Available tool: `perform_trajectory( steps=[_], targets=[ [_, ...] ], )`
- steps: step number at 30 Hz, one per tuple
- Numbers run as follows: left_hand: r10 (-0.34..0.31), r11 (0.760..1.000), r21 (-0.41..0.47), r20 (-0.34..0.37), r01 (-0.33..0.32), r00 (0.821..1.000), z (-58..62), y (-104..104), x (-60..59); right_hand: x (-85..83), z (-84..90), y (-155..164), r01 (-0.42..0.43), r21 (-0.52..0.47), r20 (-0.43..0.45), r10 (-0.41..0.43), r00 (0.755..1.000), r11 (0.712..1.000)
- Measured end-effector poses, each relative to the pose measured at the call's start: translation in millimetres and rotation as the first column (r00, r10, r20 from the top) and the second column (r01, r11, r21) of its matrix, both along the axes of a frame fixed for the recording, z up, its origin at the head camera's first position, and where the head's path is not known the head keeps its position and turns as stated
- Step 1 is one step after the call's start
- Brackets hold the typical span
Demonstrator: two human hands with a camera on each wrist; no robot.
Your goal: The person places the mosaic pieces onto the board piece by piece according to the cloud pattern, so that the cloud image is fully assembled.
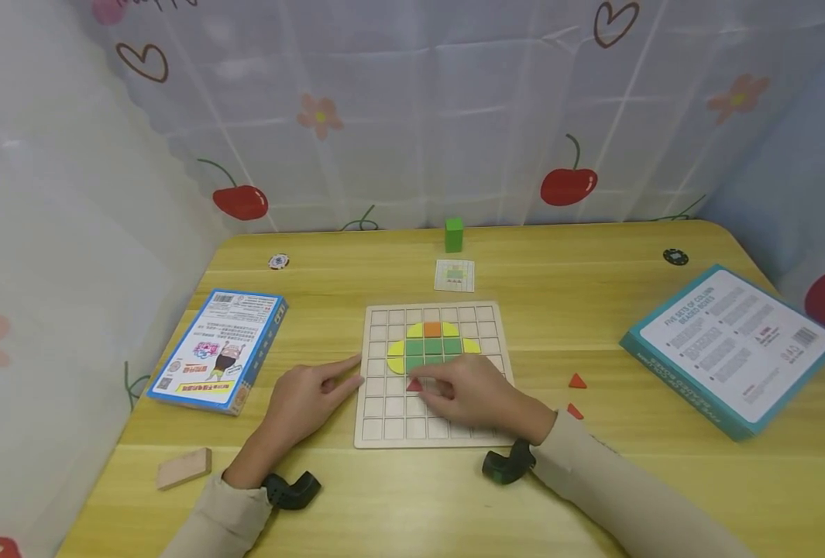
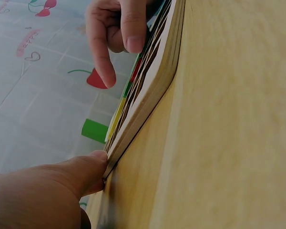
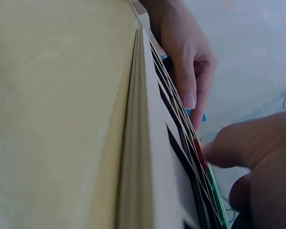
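A wooden table (image 1: 593, 310) before a cherry-print curtain (image 1: 565, 116) carries a grid board (image 1: 383, 432). The right hand (image 1: 478, 395) pinches a red triangle (image 1: 414, 384) over a cell just below the coloured tiles (image 1: 431, 347). The left hand (image 1: 312, 394), fingers straight, rests against the board's left edge.

Soft, even, bright light fills all three views with only faint shadows beneath the forearms, the head view bends at its edges, and both wrist views blur close up.
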State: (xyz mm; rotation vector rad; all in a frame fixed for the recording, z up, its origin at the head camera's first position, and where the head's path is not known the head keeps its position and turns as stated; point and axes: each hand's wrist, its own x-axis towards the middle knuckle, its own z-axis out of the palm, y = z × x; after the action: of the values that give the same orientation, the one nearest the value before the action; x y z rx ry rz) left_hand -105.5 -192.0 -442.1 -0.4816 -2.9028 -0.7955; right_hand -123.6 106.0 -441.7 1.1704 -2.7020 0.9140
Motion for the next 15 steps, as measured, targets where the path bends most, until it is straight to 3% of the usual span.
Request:
perform_trajectory(
  steps=[3, 8, 15],
  targets=[
    [0.005, 1.000, 0.000, 0.004, -0.005, 1.000, -0.6, -0.1, 0.1, 1.4, 0.8, 7.0, 0.025, -0.111, 0.011, -0.024, 1.000, 0.993],
    [0.005, 1.000, -0.003, 0.001, -0.005, 1.000, -0.5, -0.4, -0.3, 9.9, 5.5, 28.9, 0.114, -0.286, -0.010, -0.122, 0.992, 0.952],
    [0.003, 1.000, -0.004, -0.007, -0.003, 1.000, 1.0, -0.3, -1.0, 33.2, 7.3, 80.7, 0.229, -0.289, -0.010, -0.242, 0.970, 0.929]
  ],
)
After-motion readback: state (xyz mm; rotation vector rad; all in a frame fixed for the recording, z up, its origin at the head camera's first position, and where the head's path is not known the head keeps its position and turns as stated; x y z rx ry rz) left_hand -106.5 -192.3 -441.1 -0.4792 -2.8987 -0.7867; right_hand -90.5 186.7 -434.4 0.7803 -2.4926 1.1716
